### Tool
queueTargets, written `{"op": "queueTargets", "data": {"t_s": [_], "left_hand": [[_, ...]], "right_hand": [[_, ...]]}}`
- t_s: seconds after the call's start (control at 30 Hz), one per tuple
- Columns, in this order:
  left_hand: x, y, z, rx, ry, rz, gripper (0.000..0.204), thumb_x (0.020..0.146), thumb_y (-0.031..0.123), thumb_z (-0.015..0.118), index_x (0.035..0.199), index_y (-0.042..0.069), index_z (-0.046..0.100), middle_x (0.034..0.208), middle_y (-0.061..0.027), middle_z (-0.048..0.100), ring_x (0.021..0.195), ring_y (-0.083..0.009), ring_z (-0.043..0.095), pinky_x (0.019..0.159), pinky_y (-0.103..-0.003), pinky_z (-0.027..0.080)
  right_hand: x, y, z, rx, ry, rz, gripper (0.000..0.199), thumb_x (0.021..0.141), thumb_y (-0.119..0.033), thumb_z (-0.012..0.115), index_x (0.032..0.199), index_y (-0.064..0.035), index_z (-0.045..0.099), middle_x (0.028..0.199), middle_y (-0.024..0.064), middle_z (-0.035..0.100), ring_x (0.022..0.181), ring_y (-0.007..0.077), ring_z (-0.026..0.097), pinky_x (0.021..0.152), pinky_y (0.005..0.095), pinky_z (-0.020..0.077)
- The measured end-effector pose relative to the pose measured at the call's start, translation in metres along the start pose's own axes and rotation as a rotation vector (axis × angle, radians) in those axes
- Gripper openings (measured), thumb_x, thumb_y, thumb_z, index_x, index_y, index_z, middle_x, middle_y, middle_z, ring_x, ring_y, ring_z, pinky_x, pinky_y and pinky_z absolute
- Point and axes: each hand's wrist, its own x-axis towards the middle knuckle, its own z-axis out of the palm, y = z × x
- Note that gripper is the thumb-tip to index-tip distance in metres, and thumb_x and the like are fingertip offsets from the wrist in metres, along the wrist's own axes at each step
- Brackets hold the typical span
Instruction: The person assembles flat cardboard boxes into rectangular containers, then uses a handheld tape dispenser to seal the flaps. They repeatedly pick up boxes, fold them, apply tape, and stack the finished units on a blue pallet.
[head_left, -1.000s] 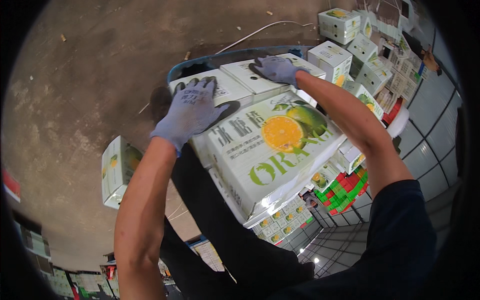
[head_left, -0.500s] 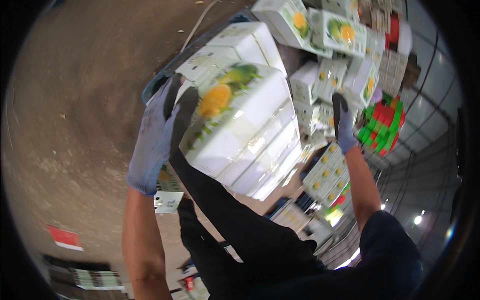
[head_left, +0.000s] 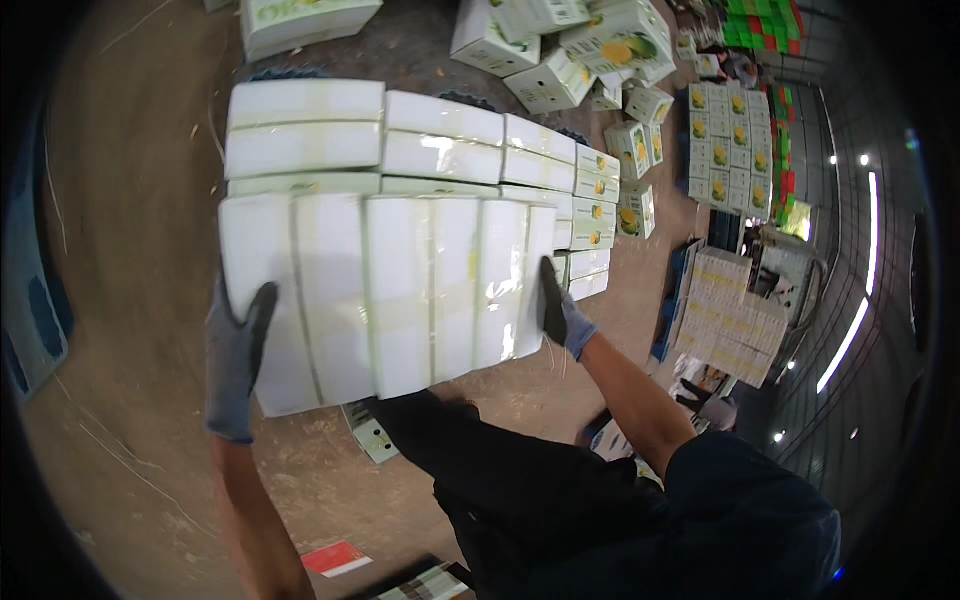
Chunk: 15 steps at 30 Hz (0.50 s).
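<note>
Both hands gloved, grey-blue. Left hand (head_left: 237,362) flat against the left end of a bundle (head_left: 385,290) of white cartons; fingers together, pointing up, palm pressed on the carton side. Right hand (head_left: 560,310) on the opposite, right end, fingers extended upward along the edge, palm pressed inward. Neither hand curls round anything; the bundle is clamped between the two open palms and carried in front of the body, above dark trousers (head_left: 520,480).

Bundle: a row of upright white cartons side by side, taped with clear glossy bands; plain white faces toward the camera. It lies between the hands, touching both, its far edge just beside or overlapping the stack (head_left: 400,145) of similar white cartons beyond it; whether they touch, cannot tell.

Stack sits on the dirt floor (head_left: 130,200). Loose cartons with orange-fruit print (head_left: 610,45) lie further off, upper right. Another pallet of cartons (head_left: 730,315) to the right. Small red card (head_left: 335,558) on the floor near the left forearm.

Change from 0.5 s ago: then the bundle was tilted, its printed fruit side visible, left hand on the near left corner, right hand high at the far side. Now the bundle is level, plain sides up, and the hands sit on its two ends at about equal height. View has swung downward onto the stack.
</note>
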Motion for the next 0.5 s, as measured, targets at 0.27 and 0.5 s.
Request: {"op": "queueTargets", "data": {"t_s": [0.27, 0.5], "left_hand": [[-0.008, -0.013, 0.021, 0.513, 0.202, -0.084, 0.077, 0.104, 0.054, 0.062, 0.150, -0.007, 0.048, 0.134, -0.0266, 0.067, 0.121, -0.0341, 0.067, 0.105, -0.042, 0.050], [-0.067, -0.036, 0.097, 1.188, 0.723, -0.144, 0.098, 0.100, 0.074, 0.049, 0.159, -0.003, 0.035, 0.156, -0.0267, 0.047, 0.133, -0.0460, 0.056, 0.108, -0.054, 0.048]], "right_hand": [[0.049, 0.055, 0.006, 0.256, 0.119, -0.087, 0.049, 0.110, -0.039, 0.044, 0.105, 0.0012, 0.071, 0.095, 0.0093, 0.072, 0.079, 0.0227, 0.068, 0.074, 0.0397, 0.0559], [0.037, 0.049, -0.004, -0.897, 0.020, -0.680, 0.023, 0.094, -0.008, 0.059, 0.107, 0.0069, 0.072, 0.090, 0.0297, 0.069, 0.089, 0.0417, 0.071, 0.079, 0.0494, 0.0555]]}}
